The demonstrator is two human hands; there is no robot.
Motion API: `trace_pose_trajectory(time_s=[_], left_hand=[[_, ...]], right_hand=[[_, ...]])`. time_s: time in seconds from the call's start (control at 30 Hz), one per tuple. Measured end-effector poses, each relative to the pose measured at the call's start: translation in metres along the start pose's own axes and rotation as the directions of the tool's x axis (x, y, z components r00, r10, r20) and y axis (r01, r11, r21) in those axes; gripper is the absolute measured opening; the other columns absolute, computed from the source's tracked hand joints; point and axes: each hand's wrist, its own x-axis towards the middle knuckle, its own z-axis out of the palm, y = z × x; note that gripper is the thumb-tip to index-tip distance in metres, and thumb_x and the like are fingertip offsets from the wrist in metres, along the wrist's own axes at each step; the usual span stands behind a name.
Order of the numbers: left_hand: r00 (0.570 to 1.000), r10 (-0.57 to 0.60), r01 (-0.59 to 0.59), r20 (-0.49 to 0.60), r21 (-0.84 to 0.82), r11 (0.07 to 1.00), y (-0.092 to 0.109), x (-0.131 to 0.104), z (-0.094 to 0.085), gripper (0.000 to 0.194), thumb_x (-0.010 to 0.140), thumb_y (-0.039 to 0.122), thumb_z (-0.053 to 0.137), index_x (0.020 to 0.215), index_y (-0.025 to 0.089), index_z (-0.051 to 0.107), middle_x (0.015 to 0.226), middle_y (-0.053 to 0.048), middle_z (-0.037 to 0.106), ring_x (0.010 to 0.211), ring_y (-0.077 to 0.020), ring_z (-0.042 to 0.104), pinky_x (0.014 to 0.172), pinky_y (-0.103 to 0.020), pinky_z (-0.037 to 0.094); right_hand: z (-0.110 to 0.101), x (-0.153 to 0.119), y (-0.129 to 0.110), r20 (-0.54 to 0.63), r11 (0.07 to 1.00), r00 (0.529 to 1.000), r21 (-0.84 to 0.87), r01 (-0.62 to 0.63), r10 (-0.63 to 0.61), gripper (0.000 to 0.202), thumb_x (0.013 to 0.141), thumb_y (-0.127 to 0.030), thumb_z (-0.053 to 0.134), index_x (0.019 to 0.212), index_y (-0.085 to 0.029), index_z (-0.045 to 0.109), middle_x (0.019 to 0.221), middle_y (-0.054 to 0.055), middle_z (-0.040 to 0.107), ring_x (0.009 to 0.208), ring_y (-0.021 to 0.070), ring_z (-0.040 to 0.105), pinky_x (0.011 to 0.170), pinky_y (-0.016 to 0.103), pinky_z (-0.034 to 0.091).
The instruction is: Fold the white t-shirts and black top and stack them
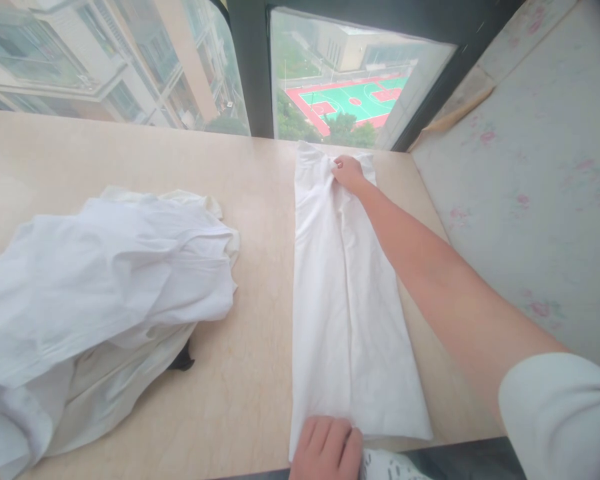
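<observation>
A long white garment, which looks like a pair of trousers (323, 300), lies stretched out over the pale sill-like surface, its narrow end toward the window and its wide hem toward me. At the far end my right hand (349, 173) pinches the cloth near the top edge, the arm reaching across the garment's right side. My left hand (326, 448) is at the near hem, fingers curled over its left corner. The thumb and whatever lies under those fingers are hidden. Creases run down from the right hand's grip.
To the left lies a loose heap of white and cream clothes (130, 267), with a small black piece (183, 359) poking out below. Dark window frames (253, 73) border the far side of the pale surface (253, 373). A flower-patterned wall (525, 220) closes off the right.
</observation>
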Motion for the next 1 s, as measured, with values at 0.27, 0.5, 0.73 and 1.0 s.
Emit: trace_pose_trajectory(time_s=[0.27, 0.5, 0.73, 1.0], left_hand=[[0.99, -0.018, 0.023, 0.14, -0.041, 0.999, -0.004, -0.003, -0.011, 0.033, 0.092, 0.009, 0.035, 0.105, 0.016, 0.064, 0.093, -0.009, 0.066, 0.081, -0.0207, 0.058, 0.073, -0.033, 0.045], [0.968, -0.104, 0.104, 0.228, 0.012, 0.995, -0.015, -0.002, -0.026, 0.034, 0.083, 0.008, 0.05, 0.113, 0.019, 0.062, 0.104, -0.008, 0.064, 0.093, -0.0239, 0.056, 0.084, -0.038, 0.047], [0.964, -0.046, 0.037, 0.26, 0.037, 0.999, -0.015, -0.002, -0.026, 0.031, 0.084, 0.006, 0.051, 0.107, 0.021, 0.063, 0.103, -0.008, 0.063, 0.091, -0.0233, 0.055, 0.08, -0.038, 0.047], [0.966, -0.094, 0.093, 0.239, 0.018, 0.996, -0.006, 0.001, -0.024, 0.022, 0.09, 0.01, 0.05, 0.102, 0.022, 0.065, 0.098, -0.006, 0.065, 0.09, -0.0207, 0.058, 0.079, -0.035, 0.048]], right_hand=[[-0.022, -0.088, -0.018, -0.116, 0.938, 0.931, -0.022, 0.345, -0.345, 0.05, 0.08, -0.014, 0.052, 0.13, -0.011, 0.052, 0.13, 0.017, 0.053, 0.113, 0.0246, 0.055, 0.103, 0.043, 0.043], [-0.078, -0.339, 0.031, -0.062, 0.913, 0.914, 0.054, 0.404, -0.401, 0.012, 0.092, -0.019, 0.054, 0.095, -0.02, 0.065, 0.092, 0.004, 0.069, 0.084, 0.0158, 0.064, 0.08, 0.031, 0.053], [-0.112, -0.502, 0.062, 0.116, 0.874, 0.87, -0.023, 0.485, -0.48, 0.026, 0.086, -0.02, 0.065, 0.112, -0.022, 0.063, 0.114, 0.008, 0.065, 0.111, 0.0237, 0.057, 0.096, 0.044, 0.049], [-0.099, -0.524, 0.086, -0.008, 0.87, 0.873, -0.083, 0.485, -0.487, 0.046, 0.081, 0.007, 0.041, 0.11, -0.02, 0.065, 0.114, 0.008, 0.065, 0.114, 0.0224, 0.056, 0.096, 0.044, 0.05]])
